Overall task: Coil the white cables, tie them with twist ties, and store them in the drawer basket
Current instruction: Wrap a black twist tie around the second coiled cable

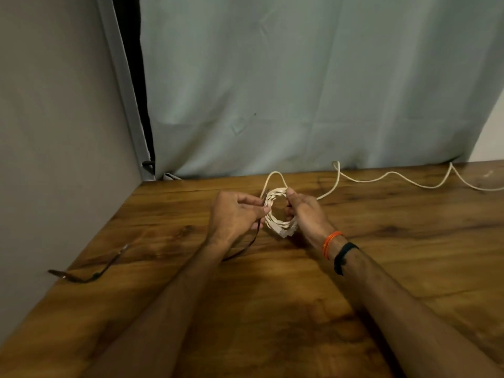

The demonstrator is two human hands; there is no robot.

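A small coil of white cable (275,196) hangs just above the wooden table (272,296), held between both hands. My right hand (305,214) grips the coil's right side, thumb on top. My left hand (234,214) pinches a dark twist tie (246,248) against the coil's left side; the tie trails down toward the table. White plugs stick out at the coil's bottom. A second white cable (392,174) lies loose along the table's back edge, running right. No drawer basket is in view.
Another dark twist tie (90,274) lies near the table's left edge. A grey wall panel stands on the left and a pale curtain (300,91) hangs behind the table.
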